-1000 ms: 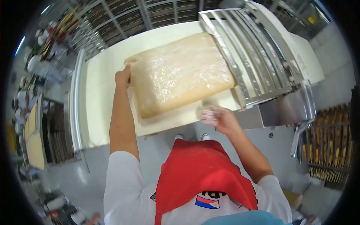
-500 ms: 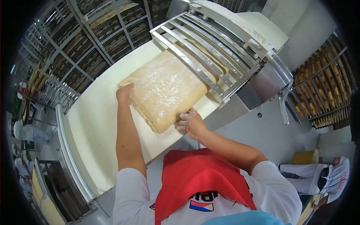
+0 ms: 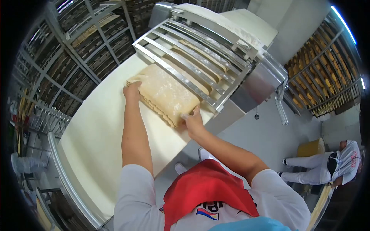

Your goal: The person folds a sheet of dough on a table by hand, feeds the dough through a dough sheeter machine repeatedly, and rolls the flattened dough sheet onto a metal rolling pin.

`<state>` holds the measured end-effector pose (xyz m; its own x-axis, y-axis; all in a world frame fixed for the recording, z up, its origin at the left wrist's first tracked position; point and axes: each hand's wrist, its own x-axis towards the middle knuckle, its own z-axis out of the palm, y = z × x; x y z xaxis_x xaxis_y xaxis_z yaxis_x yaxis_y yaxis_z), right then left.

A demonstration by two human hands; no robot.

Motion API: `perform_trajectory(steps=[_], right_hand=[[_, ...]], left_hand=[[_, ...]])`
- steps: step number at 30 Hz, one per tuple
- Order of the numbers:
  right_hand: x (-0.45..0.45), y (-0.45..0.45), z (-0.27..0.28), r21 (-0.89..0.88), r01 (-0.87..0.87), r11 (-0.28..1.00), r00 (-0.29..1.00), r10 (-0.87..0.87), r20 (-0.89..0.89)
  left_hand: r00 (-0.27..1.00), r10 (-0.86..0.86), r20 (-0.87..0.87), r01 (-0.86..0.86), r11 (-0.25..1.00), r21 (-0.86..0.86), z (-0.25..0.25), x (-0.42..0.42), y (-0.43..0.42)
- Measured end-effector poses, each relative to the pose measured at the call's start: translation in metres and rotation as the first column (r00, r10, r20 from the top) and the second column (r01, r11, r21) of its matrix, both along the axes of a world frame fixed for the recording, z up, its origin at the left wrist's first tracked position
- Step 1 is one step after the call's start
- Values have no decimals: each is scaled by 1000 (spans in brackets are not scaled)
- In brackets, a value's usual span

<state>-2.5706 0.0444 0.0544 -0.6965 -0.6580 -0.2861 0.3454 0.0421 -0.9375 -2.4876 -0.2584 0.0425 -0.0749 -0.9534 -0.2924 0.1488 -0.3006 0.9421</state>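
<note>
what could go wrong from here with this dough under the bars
The dough slab lies partly under the metal bars, so its top might catch or drag if pushed farther.

Its ragged edge shows stacked layers, which could slide out of line if the left hand and right hand push unevenly at its corners.

The right hand is near the bars' frame, so fingers could get knocked or pinched.

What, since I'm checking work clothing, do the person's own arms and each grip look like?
The left sleeve and right sleeve are short, white and loose. Below them, the left arm and right arm are bare, with nothing worn on the forearms. The left grip and right grip are ungloved.
</note>
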Motion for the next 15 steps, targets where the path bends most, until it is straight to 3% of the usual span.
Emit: perform_trajectory(steps=[2,4,7,9,10,11,12,14,15], right_hand=[[-13,27,12,1,44,999,997,-44,71],[-27,71,-1,-30,-165,986,962,167,216],[-39,147,26,47,-321,946,933,307,188],[-58,204,29,124,-251,960,964,237,116],[-69,235,28,172,-169,970,985,159,75],[-81,267,13,207,14,978,999,-21,30],[-96,304,-1,261,166,951,986,-161,-39],[-121,391,-48,312,444,840,894,-392,-219],[-129,435,-71,396,522,755,853,-465,-236]], left_hand=[[1000,-4,-22,4,1000,-9,8,-18,5],[999,-8,-50,7,1000,-20,9,-38,12],[979,-37,-202,33,999,-24,-1,-57,16],[973,47,228,-18,992,-128,4,-59,30],[970,52,236,-21,991,-134,8,-56,42],[842,176,511,61,909,-413,13,-52,59],[637,362,681,228,755,-615,19,-50,76],[425,173,889,637,641,-429,27,-49,107],[464,153,873,729,493,-474,23,-47,130]])
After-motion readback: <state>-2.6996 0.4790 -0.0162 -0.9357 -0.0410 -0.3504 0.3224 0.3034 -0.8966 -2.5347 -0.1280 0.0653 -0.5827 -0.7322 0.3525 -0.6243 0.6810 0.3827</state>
